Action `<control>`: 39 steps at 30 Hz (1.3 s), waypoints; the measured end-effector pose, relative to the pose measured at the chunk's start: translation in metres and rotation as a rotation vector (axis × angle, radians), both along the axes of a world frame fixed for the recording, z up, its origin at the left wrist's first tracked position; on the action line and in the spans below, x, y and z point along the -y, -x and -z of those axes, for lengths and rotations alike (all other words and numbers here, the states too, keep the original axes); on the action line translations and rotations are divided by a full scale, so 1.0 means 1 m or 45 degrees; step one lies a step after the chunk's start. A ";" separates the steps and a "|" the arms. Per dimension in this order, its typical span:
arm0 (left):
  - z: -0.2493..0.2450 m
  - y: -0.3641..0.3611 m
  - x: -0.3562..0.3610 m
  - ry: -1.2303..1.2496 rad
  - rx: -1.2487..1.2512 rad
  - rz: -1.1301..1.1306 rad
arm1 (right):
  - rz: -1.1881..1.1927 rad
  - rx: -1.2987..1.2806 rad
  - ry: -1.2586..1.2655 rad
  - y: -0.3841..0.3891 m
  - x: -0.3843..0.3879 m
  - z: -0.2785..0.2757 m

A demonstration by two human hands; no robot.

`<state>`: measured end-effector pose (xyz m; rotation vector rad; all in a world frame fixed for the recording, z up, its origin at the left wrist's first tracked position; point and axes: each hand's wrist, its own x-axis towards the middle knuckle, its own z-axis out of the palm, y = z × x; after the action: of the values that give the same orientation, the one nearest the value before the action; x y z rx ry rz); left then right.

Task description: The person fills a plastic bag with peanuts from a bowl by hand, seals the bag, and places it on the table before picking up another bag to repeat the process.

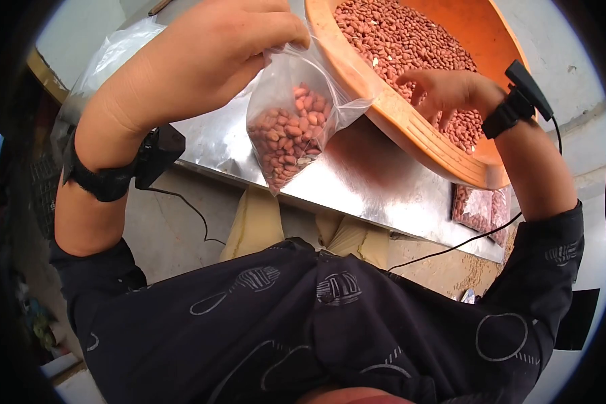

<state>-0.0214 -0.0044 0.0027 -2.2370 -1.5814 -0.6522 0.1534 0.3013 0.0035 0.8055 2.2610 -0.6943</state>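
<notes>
My left hand [232, 47] pinches the top edge of a clear plastic bag [293, 67]. Reddish-brown peanuts [293, 131] fill the lower part of the bag, which hangs over the front edge of the metal table. To the right, my right hand [448, 91] is inside a large orange basin [384, 101], just over or touching the loose peanuts [411, 44] there. Its fingers are curved and spread apart, and I see nothing held between them. The palm is hidden from view.
The shiny metal table [363, 195] carries the basin. Filled bags of peanuts [478, 209] lie at its right front corner. Clear plastic bags [118, 57] lie at the far left. A black cable [451, 249] runs from my right wrist strap past the table edge.
</notes>
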 end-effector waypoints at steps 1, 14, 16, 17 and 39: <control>0.002 0.002 -0.002 -0.023 -0.029 -0.021 | 0.038 0.035 0.065 -0.004 -0.006 0.013; 0.012 0.011 -0.022 -0.224 0.025 -0.113 | 0.410 -0.630 0.358 0.025 0.010 0.044; 0.011 0.009 -0.020 -0.148 0.098 -0.102 | 0.370 -0.763 0.441 0.039 -0.007 0.054; 0.009 0.001 -0.014 -0.093 0.154 -0.105 | 0.379 -0.794 0.461 0.044 -0.009 0.055; 0.009 -0.003 -0.001 -0.071 0.200 -0.006 | -0.088 -1.107 0.357 0.068 0.008 0.000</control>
<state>-0.0180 -0.0035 -0.0062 -2.1877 -1.6191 -0.8788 0.0853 0.2937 0.0038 0.2947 2.8033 -1.5033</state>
